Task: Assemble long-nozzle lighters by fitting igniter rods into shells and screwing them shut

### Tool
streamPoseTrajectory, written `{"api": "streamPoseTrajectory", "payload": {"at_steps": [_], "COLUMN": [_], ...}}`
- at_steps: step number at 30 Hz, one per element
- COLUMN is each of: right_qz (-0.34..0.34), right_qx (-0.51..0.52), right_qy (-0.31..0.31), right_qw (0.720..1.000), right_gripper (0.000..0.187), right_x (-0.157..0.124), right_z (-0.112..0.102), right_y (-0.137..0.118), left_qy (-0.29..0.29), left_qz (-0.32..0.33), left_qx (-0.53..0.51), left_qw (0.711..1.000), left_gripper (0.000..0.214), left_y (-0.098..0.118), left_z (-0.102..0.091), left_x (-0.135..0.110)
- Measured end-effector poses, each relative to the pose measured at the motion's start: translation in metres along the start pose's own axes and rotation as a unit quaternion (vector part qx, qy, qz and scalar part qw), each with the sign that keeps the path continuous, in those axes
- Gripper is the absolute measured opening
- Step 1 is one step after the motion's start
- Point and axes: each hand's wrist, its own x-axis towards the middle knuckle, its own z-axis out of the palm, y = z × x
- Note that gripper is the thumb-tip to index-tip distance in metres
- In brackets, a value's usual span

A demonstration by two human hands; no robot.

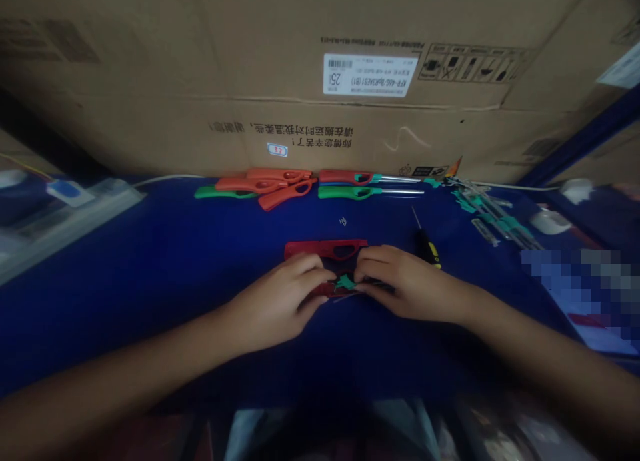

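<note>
Fingers of my left hand (293,291) are closed on a dark red lighter casing (324,289) low over the blue tabletop. A green trigger piece (345,282) shows at the casing, between my two hands. My right hand (400,281) is pinched at the right end of this lighter, its fingertips touching the green piece. A thin metal rod (345,297) juts out below; its far part is hidden by the fingers. Just beyond my hands lies another red lighter casing (326,249), with a trigger opening at its right end.
Orange lighter casings (280,181) and a green one (220,192) lie at the back. Red (345,177) and green (345,193) lighters with metal tubes sit beside them. A screwdriver (426,246), a small spring (343,221) and rods with green parts (495,214) are right of centre. Cardboard (175,81) stands behind.
</note>
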Motion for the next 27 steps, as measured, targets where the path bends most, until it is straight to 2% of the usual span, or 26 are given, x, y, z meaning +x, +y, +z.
{"api": "streamPoseTrajectory", "payload": {"at_steps": [7, 13, 18, 27], "right_qz": [-0.026, -0.104, -0.127, -0.124], "right_qx": [0.004, -0.081, -0.105, -0.149], "right_qy": [0.016, 0.055, 0.080, 0.043], "right_qw": [1.000, 0.990, 0.983, 0.980], "right_gripper": [0.009, 0.019, 0.021, 0.018], "right_x": [0.001, 0.001, 0.002, 0.002], "right_z": [0.009, 0.012, 0.010, 0.008], "right_y": [0.006, 0.008, 0.003, 0.000], "left_qy": [-0.001, -0.007, -0.006, -0.004], "left_qz": [-0.020, -0.043, -0.053, -0.059], "left_qx": [-0.049, -0.082, -0.105, -0.102], "left_qw": [0.999, 0.996, 0.993, 0.993], "left_gripper": [0.026, 0.026, 0.024, 0.023], "left_y": [-0.003, -0.006, -0.007, -0.004], "left_z": [0.000, -0.002, -0.001, 0.000], "left_x": [0.002, 0.005, 0.007, 0.006]}}
